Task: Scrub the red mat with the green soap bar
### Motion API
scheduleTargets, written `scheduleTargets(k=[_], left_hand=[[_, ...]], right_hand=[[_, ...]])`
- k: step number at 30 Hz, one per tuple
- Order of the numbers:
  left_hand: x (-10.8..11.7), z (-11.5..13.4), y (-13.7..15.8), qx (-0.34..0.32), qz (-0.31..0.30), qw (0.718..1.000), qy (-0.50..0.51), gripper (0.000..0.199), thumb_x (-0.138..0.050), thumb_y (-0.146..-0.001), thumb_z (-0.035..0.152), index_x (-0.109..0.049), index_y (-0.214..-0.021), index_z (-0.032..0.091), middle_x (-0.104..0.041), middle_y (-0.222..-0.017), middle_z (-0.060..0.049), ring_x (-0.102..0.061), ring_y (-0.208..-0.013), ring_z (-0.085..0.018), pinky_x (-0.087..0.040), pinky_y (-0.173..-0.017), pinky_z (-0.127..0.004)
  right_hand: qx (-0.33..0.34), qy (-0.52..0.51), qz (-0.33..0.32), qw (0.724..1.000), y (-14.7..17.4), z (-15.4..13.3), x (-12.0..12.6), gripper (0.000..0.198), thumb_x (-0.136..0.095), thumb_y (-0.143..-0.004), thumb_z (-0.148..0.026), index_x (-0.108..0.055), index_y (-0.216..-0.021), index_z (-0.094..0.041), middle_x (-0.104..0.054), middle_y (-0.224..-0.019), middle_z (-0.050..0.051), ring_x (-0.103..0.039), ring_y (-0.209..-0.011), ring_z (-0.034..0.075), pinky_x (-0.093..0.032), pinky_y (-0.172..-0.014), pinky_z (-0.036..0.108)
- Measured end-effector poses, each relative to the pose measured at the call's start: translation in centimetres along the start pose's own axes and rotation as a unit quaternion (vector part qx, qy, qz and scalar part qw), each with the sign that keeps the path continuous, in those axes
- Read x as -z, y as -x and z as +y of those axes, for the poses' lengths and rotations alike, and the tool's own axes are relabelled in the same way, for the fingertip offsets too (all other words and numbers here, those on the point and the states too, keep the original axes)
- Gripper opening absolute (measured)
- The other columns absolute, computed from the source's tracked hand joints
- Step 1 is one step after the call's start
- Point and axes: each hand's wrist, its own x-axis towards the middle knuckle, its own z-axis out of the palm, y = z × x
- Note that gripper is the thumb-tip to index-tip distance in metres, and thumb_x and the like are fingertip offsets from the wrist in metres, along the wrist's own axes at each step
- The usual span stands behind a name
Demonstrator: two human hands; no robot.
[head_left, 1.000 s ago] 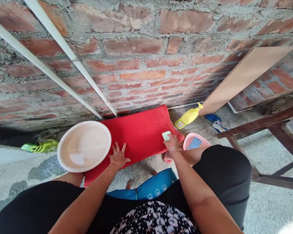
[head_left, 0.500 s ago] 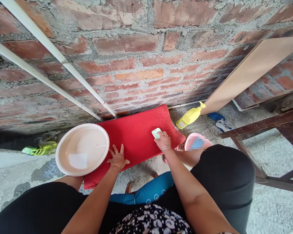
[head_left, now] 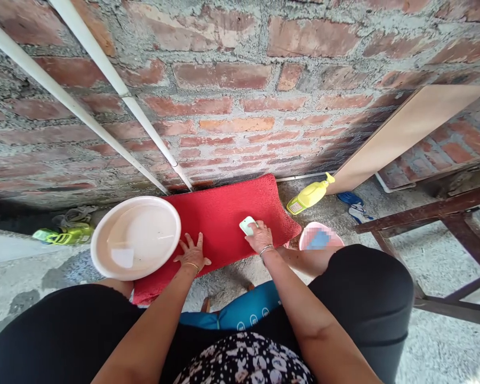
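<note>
A red looped-pile mat (head_left: 224,216) lies spread out before me, one end by the wall. My right hand (head_left: 260,236) grips a pale green scrubbing brush (head_left: 247,225) and holds it against the mat, right of the middle. The underside of the brush is hidden. My left hand (head_left: 192,254) rests flat on the mat's near part with its fingers spread. Just left of that hand, a pale pink basin (head_left: 97,256) of water stands over the mat's left end.
Right of the mat are a yellow pump bottle (head_left: 310,197) and a pink tub (head_left: 304,237) with something blue inside. A brick wall (head_left: 236,125) with white pipes (head_left: 148,128) rises ahead. A board (head_left: 404,133) leans at right, near a dark wooden frame (head_left: 424,213). Green shoes (head_left: 70,233) lie at far left.
My right hand has slid the brush a little to the left over the mat. The left hand stays pressed on the mat. My view has shifted slightly.
</note>
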Motion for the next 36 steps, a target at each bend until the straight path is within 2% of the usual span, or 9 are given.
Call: scheduleTargets(k=[8, 10, 15, 18, 24, 27, 29, 32, 36], left_hand=[[0.2, 0.2, 0.0, 0.003, -0.007, 1.0, 0.0, 0.111, -0.07, -0.064, 0.053, 0.002, -0.146, 0.033, 0.012, -0.153, -0.019, 0.002, -0.136, -0.049, -0.038, -0.08, -0.071], [0.2, 0.3, 0.0, 0.008, -0.004, 1.0, -0.003, 0.11, -0.069, -0.064, 0.053, 0.002, -0.146, 0.034, 0.011, -0.153, -0.019, 0.0, -0.136, -0.048, -0.038, -0.079, -0.071], [-0.1, 0.3, -0.1, 0.009, 0.001, 1.0, -0.009, 0.111, -0.07, -0.064, 0.053, 0.002, -0.146, 0.034, 0.01, -0.153, -0.019, 0.0, -0.136, -0.048, -0.039, -0.079, -0.07], [-0.1, 0.3, -0.1, 0.008, -0.001, 1.0, -0.008, 0.111, -0.07, -0.063, 0.054, 0.002, -0.146, 0.034, 0.01, -0.153, -0.019, 0.0, -0.136, -0.048, -0.039, -0.079, -0.07], [0.1, 0.5, 0.0, 0.007, -0.011, 1.0, -0.003, 0.115, -0.071, -0.061, 0.054, 0.004, -0.146, 0.034, 0.012, -0.153, -0.019, 0.001, -0.136, -0.049, -0.039, -0.079, -0.07], [0.1, 0.5, -0.1, 0.007, -0.013, 1.0, -0.001, 0.116, -0.072, -0.06, 0.054, 0.004, -0.146, 0.034, 0.011, -0.153, -0.019, 0.001, -0.136, -0.049, -0.038, -0.08, -0.071], [0.1, 0.5, -0.1, 0.008, -0.014, 1.0, 0.001, 0.117, -0.073, -0.06, 0.053, 0.003, -0.146, 0.034, 0.011, -0.153, -0.018, 0.001, -0.136, -0.049, -0.038, -0.08, -0.071], [0.1, 0.5, -0.1, 0.008, -0.014, 1.0, 0.003, 0.118, -0.074, -0.058, 0.054, 0.004, -0.146, 0.034, 0.011, -0.153, -0.018, 0.0, -0.136, -0.049, -0.038, -0.081, -0.07], [0.1, 0.5, 0.0, 0.006, -0.015, 1.0, 0.004, 0.121, -0.075, -0.057, 0.053, 0.004, -0.146, 0.034, 0.011, -0.153, -0.018, 0.001, -0.136, -0.049, -0.038, -0.081, -0.071]], right_hand=[[-0.266, -0.067, 0.066, 0.959, 0.2, 6.0, 2.7, 0.041, -0.059, -0.078, -0.042, -0.056, -0.115, -0.025, -0.048, -0.113, 0.006, -0.053, -0.088, 0.019, -0.037, -0.08, 0.031], [-0.228, -0.069, 0.074, 0.968, -0.1, 4.8, 2.8, 0.042, -0.06, -0.077, -0.041, -0.056, -0.115, -0.024, -0.047, -0.114, 0.006, -0.052, -0.089, 0.018, -0.037, -0.081, 0.03], [-0.003, -0.025, 0.021, 0.999, -0.4, -1.2, 0.6, 0.042, -0.067, -0.071, -0.038, -0.058, -0.111, -0.029, -0.048, -0.119, 0.005, -0.049, -0.098, 0.02, -0.034, -0.086, 0.032], [0.033, -0.006, 0.001, 0.999, -0.3, -1.4, -0.2, 0.042, -0.068, -0.07, -0.036, -0.059, -0.11, -0.031, -0.048, -0.119, 0.004, -0.049, -0.099, 0.021, -0.034, -0.086, 0.033], [-0.204, -0.053, 0.033, 0.977, 0.0, 6.5, 1.5, 0.042, -0.067, -0.07, -0.039, -0.058, -0.11, -0.027, -0.049, -0.111, 0.005, -0.053, -0.088, 0.019, -0.039, -0.08, 0.032], [-0.268, -0.065, 0.058, 0.959, 0.4, 7.6, 1.9, 0.043, -0.065, -0.072, -0.042, -0.058, -0.111, -0.025, -0.048, -0.11, 0.007, -0.054, -0.086, 0.02, -0.04, -0.078, 0.033], [-0.222, -0.051, 0.054, 0.972, 0.9, 5.9, 1.4, 0.044, -0.065, -0.072, -0.041, -0.057, -0.112, -0.025, -0.048, -0.11, 0.007, -0.054, -0.086, 0.02, -0.039, -0.078, 0.033], [-0.052, -0.007, 0.009, 0.999, 2.1, 1.6, -0.1, 0.044, -0.068, -0.07, -0.038, -0.058, -0.111, -0.027, -0.048, -0.116, 0.006, -0.052, -0.092, 0.02, -0.037, -0.082, 0.032], [0.111, 0.039, -0.044, 0.992, 3.1, -1.8, -1.8, 0.046, -0.069, -0.068, -0.034, -0.058, -0.113, -0.03, -0.046, -0.123, 0.005, -0.048, -0.101, 0.022, -0.033, -0.088, 0.035]])
